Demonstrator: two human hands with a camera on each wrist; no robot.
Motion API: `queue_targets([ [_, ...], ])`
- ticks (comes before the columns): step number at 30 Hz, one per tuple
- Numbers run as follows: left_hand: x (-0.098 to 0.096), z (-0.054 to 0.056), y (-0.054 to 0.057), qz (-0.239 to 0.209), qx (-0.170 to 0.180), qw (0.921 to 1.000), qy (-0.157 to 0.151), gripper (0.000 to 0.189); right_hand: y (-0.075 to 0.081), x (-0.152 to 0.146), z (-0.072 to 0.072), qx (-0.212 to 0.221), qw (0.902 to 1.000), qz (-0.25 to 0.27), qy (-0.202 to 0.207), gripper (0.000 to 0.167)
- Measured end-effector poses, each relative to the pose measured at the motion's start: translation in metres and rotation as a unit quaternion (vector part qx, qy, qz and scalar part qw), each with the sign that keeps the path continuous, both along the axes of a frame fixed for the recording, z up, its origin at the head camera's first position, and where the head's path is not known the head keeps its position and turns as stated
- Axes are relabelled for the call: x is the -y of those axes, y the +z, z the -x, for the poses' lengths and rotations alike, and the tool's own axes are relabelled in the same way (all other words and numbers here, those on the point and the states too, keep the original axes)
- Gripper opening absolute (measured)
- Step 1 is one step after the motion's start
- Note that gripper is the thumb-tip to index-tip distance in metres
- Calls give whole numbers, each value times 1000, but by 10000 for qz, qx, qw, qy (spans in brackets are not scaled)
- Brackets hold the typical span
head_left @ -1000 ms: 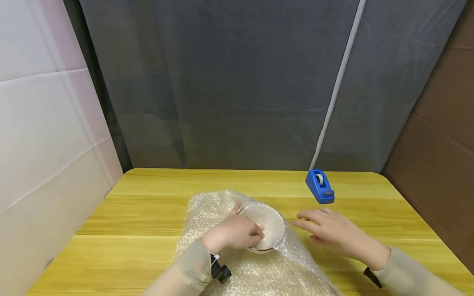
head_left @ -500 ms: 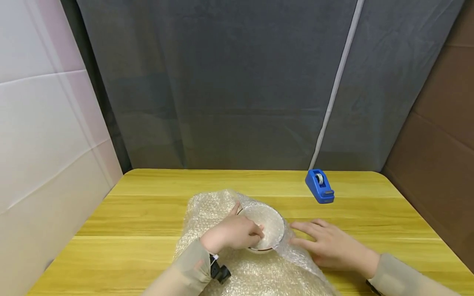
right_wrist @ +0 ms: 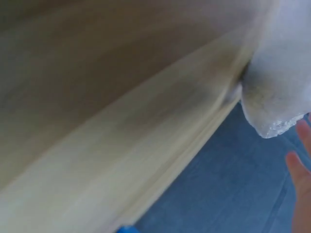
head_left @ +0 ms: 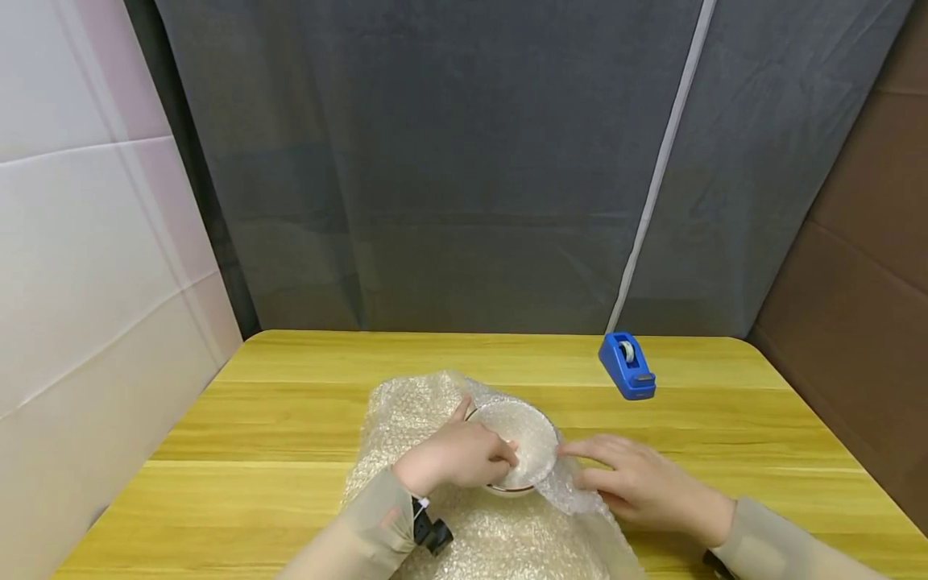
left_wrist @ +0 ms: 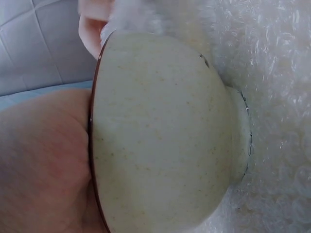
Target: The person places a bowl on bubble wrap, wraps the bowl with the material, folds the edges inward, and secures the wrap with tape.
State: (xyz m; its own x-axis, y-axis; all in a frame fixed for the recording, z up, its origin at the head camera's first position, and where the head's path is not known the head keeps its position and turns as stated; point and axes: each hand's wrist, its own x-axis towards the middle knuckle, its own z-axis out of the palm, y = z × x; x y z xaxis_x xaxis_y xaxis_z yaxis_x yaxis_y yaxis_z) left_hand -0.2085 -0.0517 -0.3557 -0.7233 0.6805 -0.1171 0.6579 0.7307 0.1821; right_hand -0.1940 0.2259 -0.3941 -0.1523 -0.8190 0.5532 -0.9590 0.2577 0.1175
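Observation:
A white bowl (head_left: 507, 491) with a brown rim stands upright on a large sheet of bubble wrap (head_left: 493, 540). Part of the sheet is tucked over and into it. My left hand (head_left: 457, 455) reaches over the near-left rim, several bent fingers pressing on the wrap inside; one finger points up at the left rim. The left wrist view shows the bowl's speckled outer side (left_wrist: 155, 131) and foot. At the bowl's right, my right hand (head_left: 638, 483) touches the loose wrap against the rim with extended fingers. Spread fingers (right_wrist: 302, 174) appear beside the wrap in the right wrist view.
A blue tape dispenser (head_left: 627, 366) with a roll stands at the back right of the wooden table (head_left: 304, 419). A dark curtain (head_left: 449, 177) hangs behind. A white panel (head_left: 101, 242) borders the left side, a brown one (head_left: 855, 266) the right.
My right hand has moved left from beside the sheet to the bowl's right rim, pushing the loose wrap inward. The left hand stays in the bowl.

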Motion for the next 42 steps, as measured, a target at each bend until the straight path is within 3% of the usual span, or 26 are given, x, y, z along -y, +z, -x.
queue_targets([
  [4,1,0,0,53,-14,10000,12,26,3,6,3,845,9961,238,123,29],
  [7,1,0,0,60,6,10000,6,27,4,12,4,1589,9865,381,85,22],
  [11,1,0,0,67,-31,10000,-42,28,6,23,2,2270,9702,643,-557,23],
  [13,0,0,0,84,-77,9999,-62,28,7,29,3,2391,9635,818,-884,19],
  [18,1,-1,0,149,-274,9995,-90,24,9,46,5,2283,9573,1246,-1266,18],
  [29,7,-5,-1,34,-649,9976,-246,56,5,63,10,2068,9459,1938,-1581,33],
  [42,3,-7,2,325,-377,9987,96,50,2,76,19,1054,9638,1564,-1885,33],
])
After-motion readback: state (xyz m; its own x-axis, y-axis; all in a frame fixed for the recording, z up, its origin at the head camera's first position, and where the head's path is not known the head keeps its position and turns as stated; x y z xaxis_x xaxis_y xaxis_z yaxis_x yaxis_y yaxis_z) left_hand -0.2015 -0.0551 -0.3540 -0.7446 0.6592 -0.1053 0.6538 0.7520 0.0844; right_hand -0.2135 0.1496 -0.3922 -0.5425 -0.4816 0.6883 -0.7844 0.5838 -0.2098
